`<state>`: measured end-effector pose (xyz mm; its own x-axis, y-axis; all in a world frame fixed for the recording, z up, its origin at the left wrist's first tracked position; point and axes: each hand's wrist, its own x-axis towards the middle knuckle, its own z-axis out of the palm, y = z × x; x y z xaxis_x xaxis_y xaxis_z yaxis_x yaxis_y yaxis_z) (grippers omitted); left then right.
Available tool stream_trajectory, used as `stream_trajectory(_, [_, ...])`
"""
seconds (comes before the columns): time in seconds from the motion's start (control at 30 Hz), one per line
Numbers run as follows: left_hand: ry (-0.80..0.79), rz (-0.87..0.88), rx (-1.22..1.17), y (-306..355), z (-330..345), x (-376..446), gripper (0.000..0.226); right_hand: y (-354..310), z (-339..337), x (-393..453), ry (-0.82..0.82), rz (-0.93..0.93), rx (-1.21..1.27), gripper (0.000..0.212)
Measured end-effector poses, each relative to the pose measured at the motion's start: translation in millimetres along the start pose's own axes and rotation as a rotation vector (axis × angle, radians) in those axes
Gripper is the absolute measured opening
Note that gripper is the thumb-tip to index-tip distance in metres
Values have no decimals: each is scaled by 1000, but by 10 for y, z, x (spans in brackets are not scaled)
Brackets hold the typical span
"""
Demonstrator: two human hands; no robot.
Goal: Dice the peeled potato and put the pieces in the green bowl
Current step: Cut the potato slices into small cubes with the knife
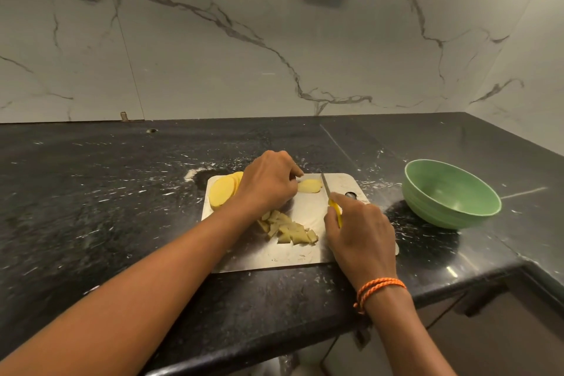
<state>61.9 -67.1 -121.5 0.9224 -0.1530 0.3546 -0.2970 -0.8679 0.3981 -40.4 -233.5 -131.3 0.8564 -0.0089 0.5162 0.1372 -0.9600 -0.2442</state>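
Black counter, steel board [293, 256] at the edge. Left hand [268, 181] curls over one slice [309, 186]; right hand [360, 235] grips the knife [331, 197], blade beside it. Uncut slices [224, 191] far left, dice [290, 230] mid-board, bowl [451, 194] right, no pieces inside visible. Tuck fingertips, cut strips, then crosswise.

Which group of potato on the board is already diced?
The heap of small diced pieces at the near middle of the steel cutting board. The stack of round slices at far left and the single slice by the knife remain whole.
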Motion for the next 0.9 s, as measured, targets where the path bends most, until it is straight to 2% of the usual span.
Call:
stream_trajectory(0.07, [-37,29,2,15,-1,-8,32,1,-8,-4,48,16,13,18])
stream_trajectory(0.17, [-25,104,100,48,33,-43,45,-22,-2,-19,34,-58,1,23])
stream_trajectory(0.23, [47,124,203,82,72,-59,43,-28,6,-29,14,-85,-19,28])
stream_trajectory(0.33, [99,68,203,110,116,-64,39,-7,36,-25,8,-88,-23,33])
stream_trajectory(0.47, [92,25,156,133,102,-66,34,35,106,35,-50,-102,-33,25])
stream_trajectory(0.6, [83,-1,143,158,82,-66,32,47,93,86,-73,-71,58,27])
stream_trajectory(0.77, [114,-3,191,182,90,-70,31,117,-92,-224,-42,-91,95,22])
stream_trajectory(0.9, [120,5,182,122,69,-74,30,158,-209,-394,-23,-63,167,32])
